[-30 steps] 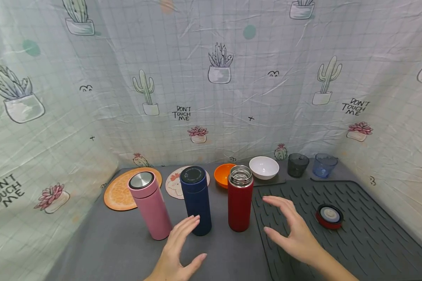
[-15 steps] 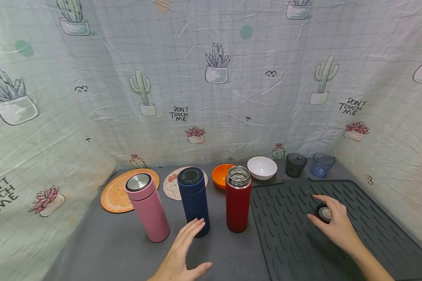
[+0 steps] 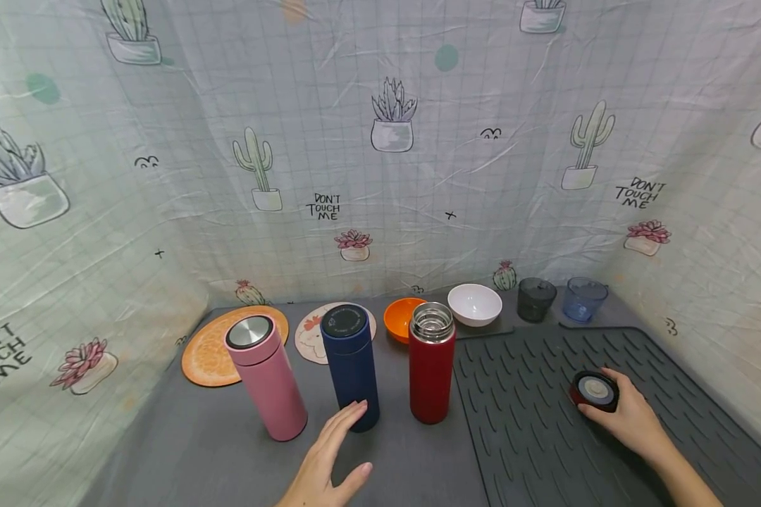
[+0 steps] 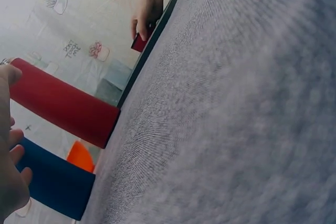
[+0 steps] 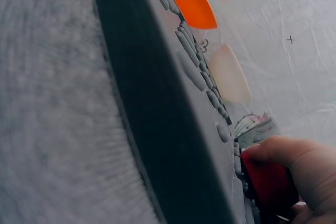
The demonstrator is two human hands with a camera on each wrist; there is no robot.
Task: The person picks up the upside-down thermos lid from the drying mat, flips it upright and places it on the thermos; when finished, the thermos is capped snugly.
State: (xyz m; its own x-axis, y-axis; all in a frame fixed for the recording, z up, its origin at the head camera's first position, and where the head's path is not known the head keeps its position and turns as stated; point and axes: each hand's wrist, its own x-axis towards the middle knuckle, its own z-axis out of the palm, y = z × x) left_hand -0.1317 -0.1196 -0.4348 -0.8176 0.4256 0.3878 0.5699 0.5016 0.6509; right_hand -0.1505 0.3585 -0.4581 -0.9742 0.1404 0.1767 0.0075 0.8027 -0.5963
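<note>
- Your right hand [image 3: 630, 422] grips a round red lid [image 3: 594, 391] with a pale centre, lying on the ridged dark mat [image 3: 533, 422].
- Your left hand [image 3: 330, 461] hovers open, holding nothing, beside the navy flask [image 3: 350, 366].

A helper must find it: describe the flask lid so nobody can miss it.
On the ribbed dark mat right of the three flasks, the red lid lies near the right edge. The right hand grips it. It is a small round red cap, pale disc upward.

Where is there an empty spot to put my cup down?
The ridged mat is bare between the red flask and the red lid held by the right hand. It's crowded at the back, among the bowls and coasters.
</note>
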